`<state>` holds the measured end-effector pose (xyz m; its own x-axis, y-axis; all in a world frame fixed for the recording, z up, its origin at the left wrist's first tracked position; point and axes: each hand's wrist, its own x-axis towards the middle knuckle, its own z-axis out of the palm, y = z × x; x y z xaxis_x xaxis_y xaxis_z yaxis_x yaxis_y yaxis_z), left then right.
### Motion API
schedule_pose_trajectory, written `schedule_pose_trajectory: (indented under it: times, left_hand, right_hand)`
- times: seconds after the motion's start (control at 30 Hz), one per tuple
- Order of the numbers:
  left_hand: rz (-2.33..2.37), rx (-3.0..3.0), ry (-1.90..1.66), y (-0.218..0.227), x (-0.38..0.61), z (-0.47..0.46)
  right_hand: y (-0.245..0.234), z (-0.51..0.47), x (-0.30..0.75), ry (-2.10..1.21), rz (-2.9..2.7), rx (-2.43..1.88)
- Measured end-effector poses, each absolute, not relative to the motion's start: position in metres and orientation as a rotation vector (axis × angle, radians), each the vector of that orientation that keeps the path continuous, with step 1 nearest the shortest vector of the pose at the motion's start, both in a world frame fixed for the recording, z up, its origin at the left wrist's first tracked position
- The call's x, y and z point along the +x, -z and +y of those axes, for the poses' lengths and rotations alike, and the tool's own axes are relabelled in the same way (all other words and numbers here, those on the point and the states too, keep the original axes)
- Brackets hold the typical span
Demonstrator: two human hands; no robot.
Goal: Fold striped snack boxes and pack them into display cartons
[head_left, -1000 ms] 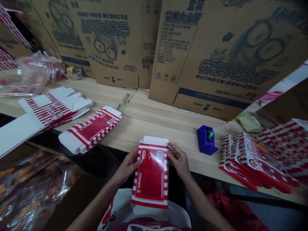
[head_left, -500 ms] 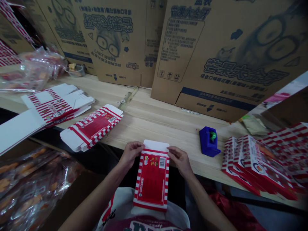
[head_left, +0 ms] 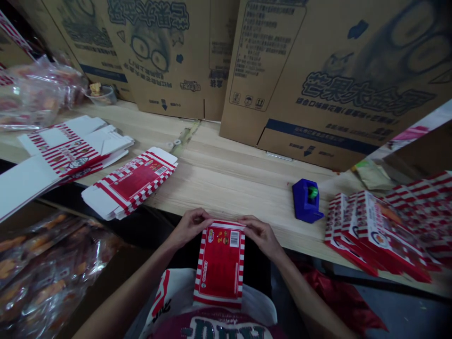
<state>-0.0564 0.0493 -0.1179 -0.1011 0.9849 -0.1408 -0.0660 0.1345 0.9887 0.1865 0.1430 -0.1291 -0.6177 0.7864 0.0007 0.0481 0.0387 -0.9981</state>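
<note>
A red carton (head_left: 219, 266) with red and white striped edges rests upright against my lap, its printed panel with a barcode facing me. My left hand (head_left: 192, 226) grips its upper left corner between thumb and fingers. At the upper right corner, my right hand (head_left: 262, 234) pinches the carton in the same way. The white end flap is folded down out of sight at the top edge. Left of my hands, a stack of flattened striped cartons (head_left: 136, 181) lies at the table's front edge.
A blue tape dispenser (head_left: 306, 201) stands right of centre, beside filled striped cartons (head_left: 381, 230). Large cardboard boxes (head_left: 268, 75) line the back of the wooden table (head_left: 212, 174). More flat cartons (head_left: 76, 150) lie left. Below them, clear bags (head_left: 45, 278) fill an open box.
The carton's white top flap, standing up before, is now folded down under my fingers. Both hands have come slightly closer together along the top edge. The view has shifted a little.
</note>
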Motion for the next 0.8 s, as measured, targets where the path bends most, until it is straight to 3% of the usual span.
schedule_pose_trajectory:
  times: [0.37, 0.53, 0.8]
  left_hand:
    - [1.266, 1.073, -1.116, 0.095, -0.062, 0.063]
    - [1.277, 0.979, -1.130, 0.084, -0.057, 0.069]
    - [1.211, 1.024, -1.122, 0.099, -0.060, 0.071]
  right_hand:
    - [0.108, 0.160, 0.183, -1.633, -1.753, -1.004]
    - [0.096, 0.172, 0.182, -1.807, -1.648, -1.032]
    - [0.096, 0.170, 0.192, -1.822, -1.763, -0.918]
